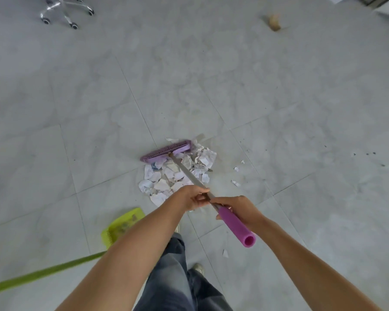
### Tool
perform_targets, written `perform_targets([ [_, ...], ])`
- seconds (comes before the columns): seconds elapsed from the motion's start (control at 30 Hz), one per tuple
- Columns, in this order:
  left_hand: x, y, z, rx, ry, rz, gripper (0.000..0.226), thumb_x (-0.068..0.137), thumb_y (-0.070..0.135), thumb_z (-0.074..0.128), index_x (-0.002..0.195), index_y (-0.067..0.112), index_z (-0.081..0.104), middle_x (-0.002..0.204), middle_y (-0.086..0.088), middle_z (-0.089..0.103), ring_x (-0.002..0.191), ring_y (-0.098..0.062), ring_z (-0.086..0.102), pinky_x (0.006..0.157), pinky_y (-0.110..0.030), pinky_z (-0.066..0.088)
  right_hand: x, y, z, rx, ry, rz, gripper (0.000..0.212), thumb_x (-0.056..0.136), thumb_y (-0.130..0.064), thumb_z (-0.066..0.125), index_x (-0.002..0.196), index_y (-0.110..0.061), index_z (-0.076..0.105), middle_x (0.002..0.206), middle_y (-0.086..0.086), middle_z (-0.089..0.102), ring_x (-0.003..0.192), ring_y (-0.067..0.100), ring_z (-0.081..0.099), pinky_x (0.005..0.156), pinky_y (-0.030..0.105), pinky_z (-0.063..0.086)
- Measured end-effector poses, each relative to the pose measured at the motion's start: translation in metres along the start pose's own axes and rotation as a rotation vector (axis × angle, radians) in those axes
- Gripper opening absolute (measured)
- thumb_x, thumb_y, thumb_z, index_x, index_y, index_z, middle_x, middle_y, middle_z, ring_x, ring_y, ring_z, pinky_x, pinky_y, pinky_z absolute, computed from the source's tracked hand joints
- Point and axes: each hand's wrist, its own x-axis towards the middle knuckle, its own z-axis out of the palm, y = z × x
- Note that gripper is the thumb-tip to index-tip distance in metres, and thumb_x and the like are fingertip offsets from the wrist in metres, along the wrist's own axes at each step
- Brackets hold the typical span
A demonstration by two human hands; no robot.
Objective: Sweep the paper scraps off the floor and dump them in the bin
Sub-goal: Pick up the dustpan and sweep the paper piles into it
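A purple broom head (167,151) rests on the grey tile floor at the far edge of a pile of white paper scraps (166,180). Its metal shaft (184,170) runs back toward me and ends in a purple foam grip (236,227). My left hand (192,197) grips the metal shaft. My right hand (238,208) holds the top of the foam grip, just behind the left. A few loose scraps (235,182) lie to the right of the pile, and one scrap (225,253) lies close to my feet. No bin is in view.
A lime-green dustpan (121,225) with a long green handle (43,274) lies on the floor at lower left. An office chair base (65,10) with castors stands at top left. A brown crumpled object (274,22) lies at top right. My legs and shoes (198,268) stand below.
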Motion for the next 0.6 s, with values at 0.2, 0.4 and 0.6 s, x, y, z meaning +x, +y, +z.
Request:
perform_targets([
  [0.2,-0.016,-0.081,0.048,0.067,-0.017,0.037,0.020,0.093,0.005,0.054,0.074,0.004,0.049,0.070,-0.008,0.059,0.068,-0.016,0.056,0.056,-0.023,0.053,-0.062,0.034,-0.013,0.183,-0.161,0.286,0.023,0.092,-0.004,0.044,0.113,-0.003,0.051,0.093,0.019,0.056,0.061,0.024,0.064,0.060,0.033,0.056],
  [0.4,-0.039,-0.092,0.024,0.543,0.142,0.150,0.042,0.095,0.034,0.050,0.127,0.007,0.052,0.094,-0.002,0.059,0.078,-0.015,0.054,0.074,-0.030,0.044,-0.078,0.046,0.025,0.035,-0.074,0.299,0.062,0.087,0.002,0.050,0.140,-0.019,0.027,0.098,0.016,0.049,0.048,0.014,0.050,0.038,0.021,0.042],
  [0.6,-0.098,-0.057,-0.093,1.009,0.668,0.379,0.048,0.094,0.033,0.048,0.134,0.007,0.047,0.140,-0.013,0.049,0.129,-0.029,0.046,0.103,-0.032,0.038,-0.072,0.043,0.030,0.027,0.026,0.247,0.055,0.086,0.002,0.051,0.136,-0.016,0.037,0.096,0.015,0.053,0.048,0.014,0.051,0.037,0.020,0.042],
])
